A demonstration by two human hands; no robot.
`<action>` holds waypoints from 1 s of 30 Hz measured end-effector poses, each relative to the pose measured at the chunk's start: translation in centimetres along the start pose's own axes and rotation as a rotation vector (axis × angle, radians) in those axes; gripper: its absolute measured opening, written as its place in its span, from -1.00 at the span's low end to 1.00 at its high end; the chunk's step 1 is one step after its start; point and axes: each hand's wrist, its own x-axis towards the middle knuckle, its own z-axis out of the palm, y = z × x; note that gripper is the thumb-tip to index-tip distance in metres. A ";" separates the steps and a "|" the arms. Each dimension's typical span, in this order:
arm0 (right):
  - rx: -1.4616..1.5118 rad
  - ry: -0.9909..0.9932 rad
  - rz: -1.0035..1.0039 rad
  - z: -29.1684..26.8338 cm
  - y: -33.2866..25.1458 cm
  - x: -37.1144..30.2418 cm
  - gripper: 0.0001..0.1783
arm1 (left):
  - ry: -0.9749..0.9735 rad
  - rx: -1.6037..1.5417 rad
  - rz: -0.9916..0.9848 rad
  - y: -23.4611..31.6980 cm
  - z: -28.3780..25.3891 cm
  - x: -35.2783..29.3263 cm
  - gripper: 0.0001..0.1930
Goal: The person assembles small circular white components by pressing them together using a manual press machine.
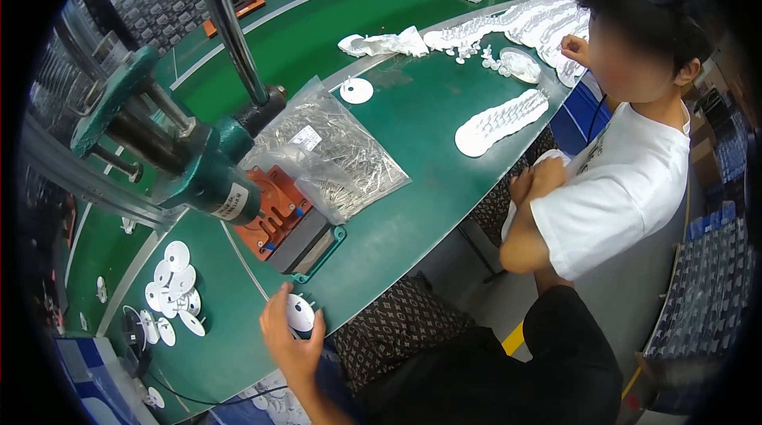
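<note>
At the near edge of the green table, my left hand [295, 346] curls around a white round plastic disc [300, 313] with small pins on its edge. Thumb and fingers sit on opposite sides of it. My right hand is out of view. Just beyond the hand stands a green hand press [210, 163], over an orange fixture block [274, 207] on a dark base. Left of the hand lies a loose heap of similar white discs [181, 279].
Behind the fixture, a clear plastic bag [349, 155] holds many thin metal pins. Nested white discs [502, 122] lie in a row farther right, and a single disc [356, 91] beyond the bag. A co-worker in a white shirt [627, 179] sits at the right. A green conveyor [317, 36] curves behind.
</note>
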 end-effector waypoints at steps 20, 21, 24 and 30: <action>1.082 -0.382 -0.120 -4.5 -14.6 -5.6 -0.76 | 0.152 0.078 0.096 -0.1 0.2 -0.4 -0.70; 1.004 -0.408 -0.184 -3.9 -15.6 -5.9 -0.72 | 0.124 0.071 0.134 -0.1 0.1 -0.4 -0.70; 0.980 -0.590 -0.314 -1.6 -18.0 -7.7 -0.49 | 0.125 0.054 0.167 0.6 0.1 0.0 -0.67; 0.844 -0.571 -0.402 -3.6 -19.9 -7.4 -0.28 | 0.222 0.067 0.387 4.1 -1.7 5.3 -0.65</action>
